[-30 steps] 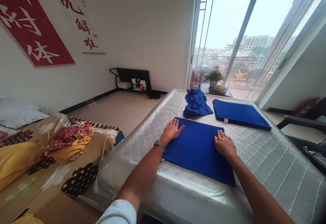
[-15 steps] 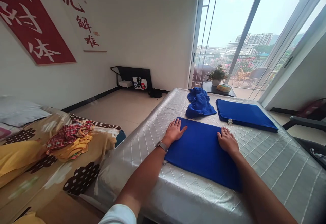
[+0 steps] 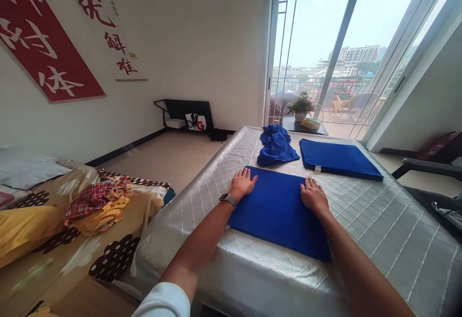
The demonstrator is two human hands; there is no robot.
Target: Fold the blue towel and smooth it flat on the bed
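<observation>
A folded blue towel point(image 3: 279, 209) lies flat on the silver quilted mattress point(image 3: 378, 221) in front of me. My left hand point(image 3: 243, 183) rests flat on the towel's far left corner, fingers spread, a watch on the wrist. My right hand point(image 3: 313, 196) lies flat on the towel's far right part, fingers stretched out. Beyond them sit a crumpled blue towel point(image 3: 276, 146) and, to its right, a stack of folded blue towels point(image 3: 337, 159).
A bed with a patterned cover point(image 3: 72, 240) and a heap of plaid and yellow clothes point(image 3: 97, 204) stands at the left. A glass sliding door point(image 3: 325, 52) with a potted plant point(image 3: 302, 107) is behind the mattress. A dark chair point(image 3: 429, 168) is at the right.
Both hands stay flat on the towel in nearly the same spots. The camera view has shifted slightly.
</observation>
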